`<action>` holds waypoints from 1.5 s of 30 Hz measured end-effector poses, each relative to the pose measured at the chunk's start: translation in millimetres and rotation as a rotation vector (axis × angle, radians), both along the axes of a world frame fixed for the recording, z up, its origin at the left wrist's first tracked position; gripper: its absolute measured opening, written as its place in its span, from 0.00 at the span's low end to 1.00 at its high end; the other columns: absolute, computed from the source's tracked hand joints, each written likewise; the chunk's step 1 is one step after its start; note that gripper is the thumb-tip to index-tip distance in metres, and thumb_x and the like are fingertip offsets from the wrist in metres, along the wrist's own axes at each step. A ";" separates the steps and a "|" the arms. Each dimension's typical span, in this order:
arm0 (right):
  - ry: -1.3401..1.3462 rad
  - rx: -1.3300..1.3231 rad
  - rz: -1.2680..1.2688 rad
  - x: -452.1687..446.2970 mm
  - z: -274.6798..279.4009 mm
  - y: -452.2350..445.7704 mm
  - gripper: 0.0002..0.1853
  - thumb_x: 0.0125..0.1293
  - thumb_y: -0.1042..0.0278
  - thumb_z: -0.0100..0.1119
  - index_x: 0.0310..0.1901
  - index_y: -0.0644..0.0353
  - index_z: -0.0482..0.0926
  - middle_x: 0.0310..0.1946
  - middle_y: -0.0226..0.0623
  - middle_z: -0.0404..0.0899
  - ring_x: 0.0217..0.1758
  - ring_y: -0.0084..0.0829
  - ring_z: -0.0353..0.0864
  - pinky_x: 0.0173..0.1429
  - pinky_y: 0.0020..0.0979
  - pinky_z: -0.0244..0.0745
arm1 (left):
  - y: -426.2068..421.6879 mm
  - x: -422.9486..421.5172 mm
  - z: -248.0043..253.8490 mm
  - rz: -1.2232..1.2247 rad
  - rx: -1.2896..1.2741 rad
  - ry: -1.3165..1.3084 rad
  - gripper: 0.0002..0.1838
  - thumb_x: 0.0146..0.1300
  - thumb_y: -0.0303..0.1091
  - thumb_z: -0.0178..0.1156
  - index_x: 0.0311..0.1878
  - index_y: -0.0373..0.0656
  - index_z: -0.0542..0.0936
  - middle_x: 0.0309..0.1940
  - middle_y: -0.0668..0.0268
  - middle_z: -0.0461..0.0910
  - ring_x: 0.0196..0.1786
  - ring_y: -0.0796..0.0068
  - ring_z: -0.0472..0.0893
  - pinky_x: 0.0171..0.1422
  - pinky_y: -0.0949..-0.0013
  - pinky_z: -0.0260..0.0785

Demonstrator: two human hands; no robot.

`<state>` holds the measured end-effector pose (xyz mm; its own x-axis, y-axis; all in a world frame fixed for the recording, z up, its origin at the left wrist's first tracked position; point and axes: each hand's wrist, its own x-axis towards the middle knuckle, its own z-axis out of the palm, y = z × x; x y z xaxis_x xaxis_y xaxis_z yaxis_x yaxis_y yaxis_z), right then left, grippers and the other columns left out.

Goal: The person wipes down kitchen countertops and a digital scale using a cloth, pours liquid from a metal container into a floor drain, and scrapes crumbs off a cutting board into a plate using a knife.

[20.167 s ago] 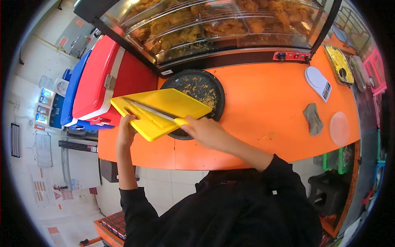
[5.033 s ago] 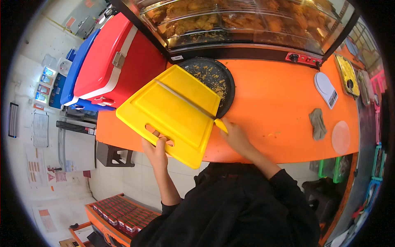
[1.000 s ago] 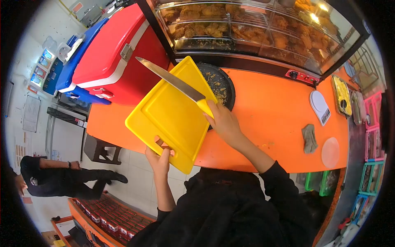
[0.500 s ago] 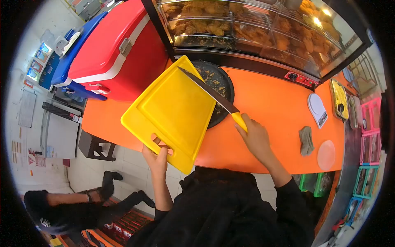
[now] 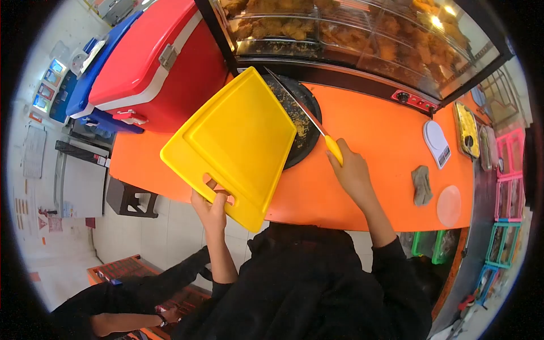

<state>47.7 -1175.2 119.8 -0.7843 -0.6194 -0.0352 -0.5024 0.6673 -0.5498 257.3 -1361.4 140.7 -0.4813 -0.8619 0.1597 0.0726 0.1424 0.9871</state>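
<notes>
My left hand (image 5: 212, 208) grips a yellow cutting board (image 5: 232, 139) through its handle slot, the board tilted above the orange table. My right hand (image 5: 352, 173) is closed round the yellow handle of a knife (image 5: 309, 113). The blade points up and left, just right of the board, over a round black pan (image 5: 311, 144) holding golden crumbs. Part of the pan is hidden behind the board.
A glass cabinet (image 5: 340, 51) of fried food stands behind the orange table (image 5: 362, 136). A red cooler (image 5: 153, 68) is at the left. A scale (image 5: 435, 141), grey cloth (image 5: 421, 185) and clear lid (image 5: 449, 205) lie right. Another person (image 5: 136, 294) is at lower left.
The knife has moved off the board to its right and turned more upright. My left hand keeps hold of the board. The other person has moved right, toward the orange rack.
</notes>
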 end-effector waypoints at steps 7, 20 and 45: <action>-0.182 -0.055 -0.056 34.9 -36.6 28.1 0.15 0.62 0.55 0.52 0.41 0.57 0.67 0.22 0.49 0.74 0.27 0.51 0.76 0.29 0.45 0.68 | -13.9 -6.4 -6.4 0.036 -0.035 -0.017 0.13 0.55 0.23 0.49 0.44 0.30 0.67 0.31 0.55 0.76 0.25 0.72 0.78 0.27 0.75 0.69; -0.103 0.091 0.258 105.7 -49.4 139.4 0.19 0.53 0.50 0.61 0.35 0.57 0.72 0.24 0.40 0.76 0.27 0.42 0.77 0.28 0.37 0.70 | -18.2 -22.9 6.9 0.069 -0.057 -0.072 0.19 0.66 0.42 0.46 0.49 0.33 0.66 0.35 0.53 0.77 0.21 0.74 0.78 0.20 0.79 0.67; -0.097 0.166 0.203 66.2 6.4 181.3 0.19 0.52 0.51 0.62 0.33 0.58 0.71 0.22 0.42 0.74 0.27 0.44 0.76 0.30 0.38 0.69 | -12.2 -32.7 11.7 0.114 -0.077 -0.057 0.18 0.66 0.40 0.48 0.47 0.33 0.66 0.33 0.54 0.77 0.17 0.73 0.77 0.17 0.79 0.65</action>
<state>113.9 -993.9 126.2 -0.6324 -0.7433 -0.2181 -0.5854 0.6429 -0.4939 224.6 -1373.6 152.4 -0.3911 -0.8977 0.2029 -0.0040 0.2221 0.9750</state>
